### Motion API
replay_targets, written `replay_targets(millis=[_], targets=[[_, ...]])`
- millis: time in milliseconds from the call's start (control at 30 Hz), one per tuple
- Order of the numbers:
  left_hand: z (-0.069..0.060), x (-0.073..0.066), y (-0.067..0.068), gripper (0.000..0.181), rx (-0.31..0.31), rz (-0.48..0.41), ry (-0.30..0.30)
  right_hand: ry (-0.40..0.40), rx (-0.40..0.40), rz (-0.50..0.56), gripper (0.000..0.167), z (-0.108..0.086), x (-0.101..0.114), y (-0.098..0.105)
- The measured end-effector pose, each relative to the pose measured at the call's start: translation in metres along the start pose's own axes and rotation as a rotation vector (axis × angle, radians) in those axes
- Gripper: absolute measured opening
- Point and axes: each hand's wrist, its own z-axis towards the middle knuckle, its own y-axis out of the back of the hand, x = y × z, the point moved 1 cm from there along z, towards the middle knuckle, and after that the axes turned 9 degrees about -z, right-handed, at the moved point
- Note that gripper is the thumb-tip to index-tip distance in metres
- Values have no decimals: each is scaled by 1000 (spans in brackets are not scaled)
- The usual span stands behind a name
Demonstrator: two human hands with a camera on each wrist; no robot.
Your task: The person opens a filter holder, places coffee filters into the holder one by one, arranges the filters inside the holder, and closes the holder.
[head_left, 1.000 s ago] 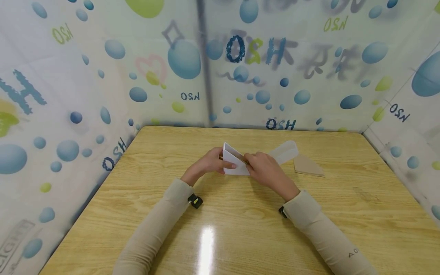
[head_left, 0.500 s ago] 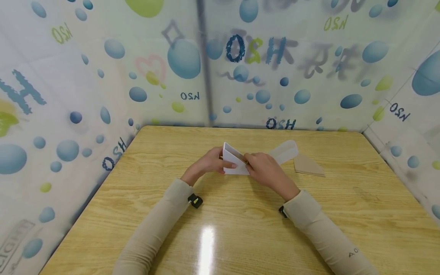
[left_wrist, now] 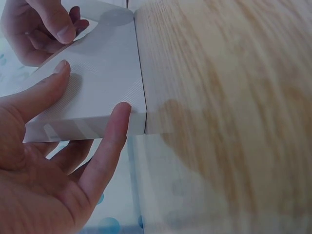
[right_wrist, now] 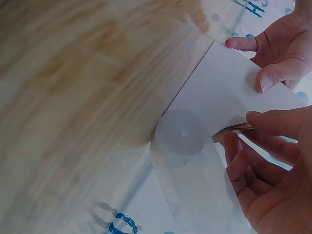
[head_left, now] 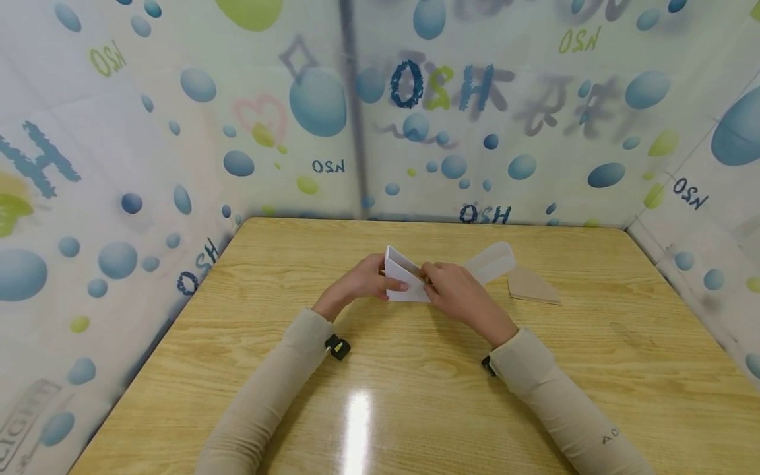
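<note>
A white filter-paper holder (head_left: 404,285) with a slanted opening stands on the table, its translucent lid (head_left: 494,262) swung out to the right. My left hand (head_left: 367,277) grips the holder's left end; in the left wrist view its thumb lies on the front face, with other fingers behind. My right hand (head_left: 457,290) is at the slanted opening. Between its thumb and fingers it pinches brown filter papers (right_wrist: 231,130), most of which are hidden inside the holder. The lid's round pivot (right_wrist: 183,132) shows in the right wrist view.
A fan-shaped stack of brown filter papers (head_left: 533,285) lies on the wooden table (head_left: 415,409), right of the holder and partly behind the lid. A patterned curtain (head_left: 415,171) hangs behind the table's far edge, with more at both sides.
</note>
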Motion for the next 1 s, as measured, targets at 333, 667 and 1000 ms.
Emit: replay_targets(millis=[333,667,1000], targets=[[1,1,0,43,7,0,-14,-28,6,5,17,-2,-1,6],[1,1,-1,39,1,-2,-20,-34,-24,0,17,-3,-8,15],[0,1,-1,39,-8,-1,-23,-51,-73,18,18,-10,-22,36]])
